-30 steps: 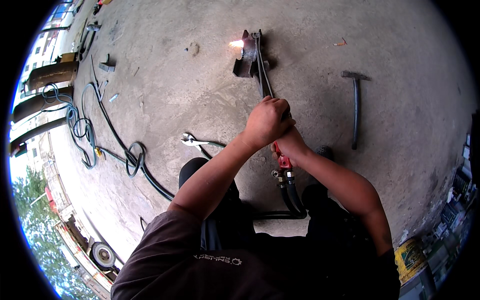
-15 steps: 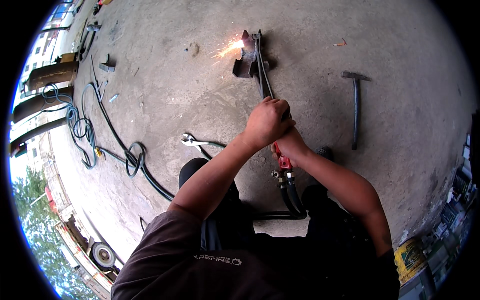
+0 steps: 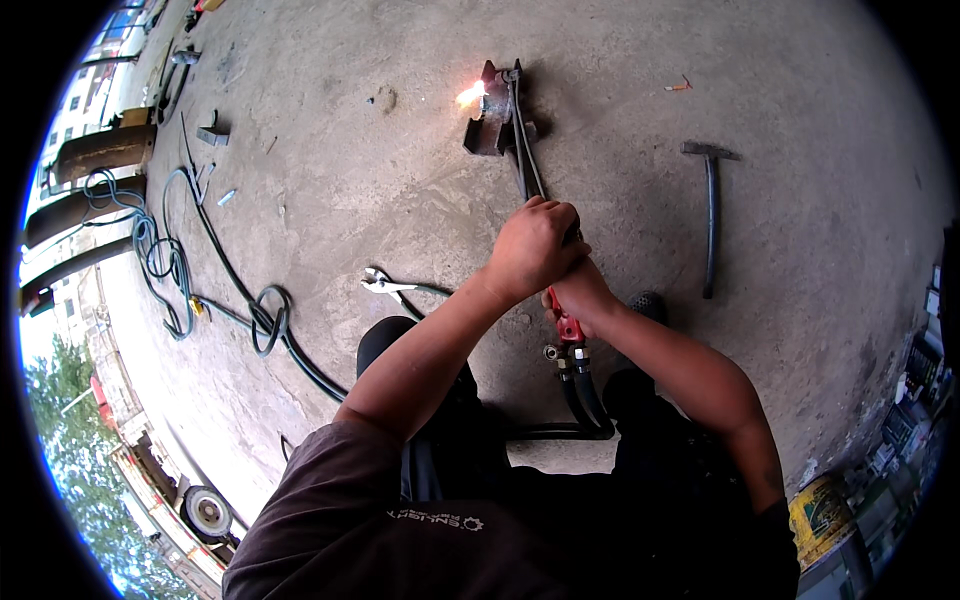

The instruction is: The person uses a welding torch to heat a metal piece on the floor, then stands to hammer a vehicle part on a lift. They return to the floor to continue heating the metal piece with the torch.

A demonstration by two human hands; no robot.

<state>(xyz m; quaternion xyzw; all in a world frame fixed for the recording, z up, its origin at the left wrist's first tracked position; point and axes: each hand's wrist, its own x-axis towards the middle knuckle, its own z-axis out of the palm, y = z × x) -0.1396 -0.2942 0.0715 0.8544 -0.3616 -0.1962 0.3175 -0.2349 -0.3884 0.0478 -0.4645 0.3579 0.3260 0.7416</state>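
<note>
I hold a cutting torch (image 3: 569, 326) with both hands. My right hand (image 3: 583, 294) is closed round its red handle, partly behind the left wrist. Just ahead, my left hand (image 3: 538, 240) is closed at the front of the handle, where the long thin tubes start; its fingertips are partly hidden. The tubes run away from me to the torch head, which sits at the far end of a dark channel-shaped steel piece (image 3: 485, 138) on the concrete floor. A bright glow (image 3: 470, 95) shows at that piece's left edge. Two black hoses (image 3: 588, 395) leave the handle's brass fittings toward me.
A hammer (image 3: 711, 220) lies on the floor to the right. At left are pliers-like clamp jaws (image 3: 385, 284) on a cable, looped hoses (image 3: 270, 320) and a small metal bracket (image 3: 213, 133). A yellow bucket (image 3: 822, 522) stands lower right.
The spray of sparks at the steel piece's left edge has shrunk to a small bright glow. Both hands and the torch have hardly moved.
</note>
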